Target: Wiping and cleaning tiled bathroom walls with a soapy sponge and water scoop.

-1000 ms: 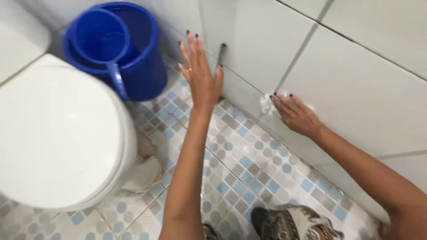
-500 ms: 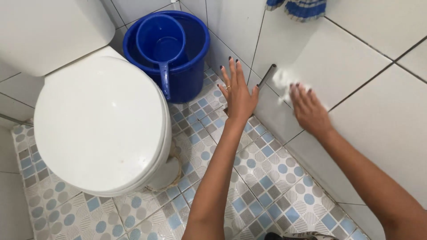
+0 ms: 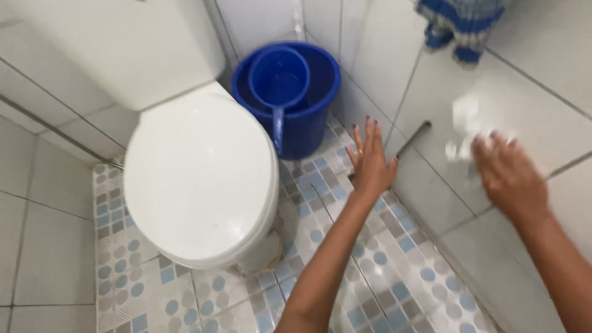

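Down near the floor, the right hand presses a small white wad, tissue or cloth by the look of it, against the white wall tile. Motion blurs it, so how the fingers close on the wad cannot be told; it seems pinned under the fingertips rather than gripped. A scrap like that is likely light, soft and limp, easily torn if damp, and best bunched under the flat of the fingers so it does not slip off the glossy tile.

Meanwhile the left hand holds nothing, its fingers spread wide, and is braced low where the wall meets the floor, beside a dark slot in the tiling.

Left of it a blue bucket stands in the corner with a blue scoop resting inside, handle hanging over the rim. A white toilet, lid shut, fills the left side. Underfoot, the floor is small mosaic tile in blue, grey and white, probably slick. A blue and white fringed cloth hangs at the top of the wall.
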